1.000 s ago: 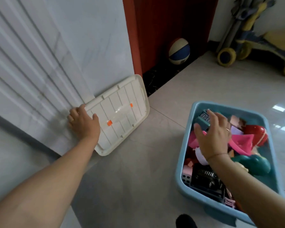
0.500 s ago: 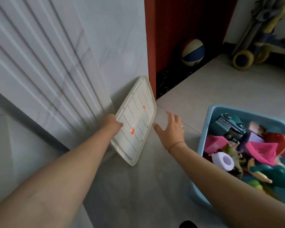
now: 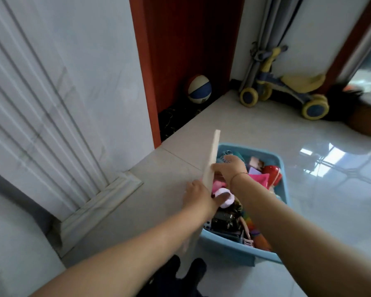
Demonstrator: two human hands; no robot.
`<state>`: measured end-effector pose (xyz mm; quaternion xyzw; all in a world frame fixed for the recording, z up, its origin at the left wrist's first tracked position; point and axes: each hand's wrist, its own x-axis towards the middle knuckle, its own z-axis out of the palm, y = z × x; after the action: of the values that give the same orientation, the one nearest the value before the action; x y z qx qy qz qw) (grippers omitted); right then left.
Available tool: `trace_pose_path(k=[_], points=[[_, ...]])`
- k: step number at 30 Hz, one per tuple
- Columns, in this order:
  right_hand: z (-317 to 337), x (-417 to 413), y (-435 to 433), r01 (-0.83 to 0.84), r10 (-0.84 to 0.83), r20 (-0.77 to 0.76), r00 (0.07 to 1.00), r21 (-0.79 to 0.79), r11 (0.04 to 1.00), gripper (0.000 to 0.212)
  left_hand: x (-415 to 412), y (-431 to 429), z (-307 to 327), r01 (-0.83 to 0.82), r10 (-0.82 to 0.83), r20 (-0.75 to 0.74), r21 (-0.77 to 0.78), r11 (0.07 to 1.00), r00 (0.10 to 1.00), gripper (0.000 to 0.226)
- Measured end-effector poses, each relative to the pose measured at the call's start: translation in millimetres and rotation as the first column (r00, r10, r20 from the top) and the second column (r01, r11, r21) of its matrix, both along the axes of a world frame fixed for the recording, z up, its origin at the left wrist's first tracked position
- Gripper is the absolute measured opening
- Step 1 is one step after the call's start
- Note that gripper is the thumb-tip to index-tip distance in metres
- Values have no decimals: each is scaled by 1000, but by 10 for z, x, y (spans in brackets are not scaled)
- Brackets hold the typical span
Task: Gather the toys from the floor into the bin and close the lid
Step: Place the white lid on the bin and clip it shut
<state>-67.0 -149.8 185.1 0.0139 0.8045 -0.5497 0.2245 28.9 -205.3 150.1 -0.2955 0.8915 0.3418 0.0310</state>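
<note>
left hand [image 3: 198, 196] grips the lower part of a flat cream plastic lid [image 3: 212, 155], thumb on the face turned toward the bin; right hand [image 3: 227, 168] pinches the same lid at mid-height, fingers curled on its edge; the lid stands on edge, nearly upright, seen edge-on, over the left rim of a light blue rectangular plastic bin [image 3: 223, 241] that sits on a glossy pale tiled floor [image 3: 319, 200]

the bin is heaped with toys [image 3: 258, 179]: a red rounded one at its far right, pink pieces in the middle, a pale ring just beside the left hand, a black boxy one near its front wall; several rise about level with the rim, under the lid

left of the bin, a white fluted marble wall panel [image 3: 41, 103] with a stepped base; beyond the bin, a red-brown door frame [image 3: 180, 50] with a red, white and blue ball [image 3: 199, 88] at its foot; further right of that, a yellow and blue ride-on trike [image 3: 287, 91]; bare floor lies to the bin's right and left; dark shoes [image 3: 180, 273] stand just before its front left corner

pale marks on a teal toy [image 3: 223, 158] at the bin's far left corner are too blurred to read
</note>
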Motion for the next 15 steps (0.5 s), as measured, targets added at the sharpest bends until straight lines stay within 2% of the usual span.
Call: trace_pose_path(k=[1, 2, 4, 6, 7, 8, 9, 10, 12, 15], points=[[-34, -47, 162, 37, -37, 0, 999, -28, 999, 47, 19, 67, 34, 74, -74, 8, 34, 997, 997, 83], [-60, -85, 321, 85, -85, 6, 996, -52, 995, 36, 37, 110, 81, 153, -154, 10, 79, 985, 988, 75], [-77, -128, 555, 170, -153, 137, 979, -124, 978, 18, 76, 183, 162, 264, -270, 19, 156, 952, 963, 47], [-180, -145, 679, 132, -98, 255, 962, -120, 984, 22, 67, 311, 179, 385, -393, 38, 131, 914, 919, 35], [-262, -156, 712, 66, -47, 245, 968, -73, 995, 22, 64, 411, 182, 441, -450, 56, 129, 888, 891, 36], [-317, -132, 725, -35, 25, 203, 979, 42, 999, 16, 77, 511, 166, 483, -496, 71, 150, 863, 865, 37], [-374, -81, 731, -121, 95, 137, 986, 188, 975, 15, 97, 599, 148, 508, -532, 104, 191, 840, 840, 38], [-480, -59, 741, -173, 159, 72, 985, 320, 931, 24, 100, 661, 107, 548, -581, 150, 211, 809, 800, 43], [-648, 0, 774, -214, 186, 111, 976, 369, 905, 38, 91, 716, 59, 641, -669, 187, 190, 743, 719, 57], [-757, 13, 814, -164, 137, 100, 986, 350, 922, 26, 47, 715, -25, 710, -719, 178, 122, 693, 671, 60]])
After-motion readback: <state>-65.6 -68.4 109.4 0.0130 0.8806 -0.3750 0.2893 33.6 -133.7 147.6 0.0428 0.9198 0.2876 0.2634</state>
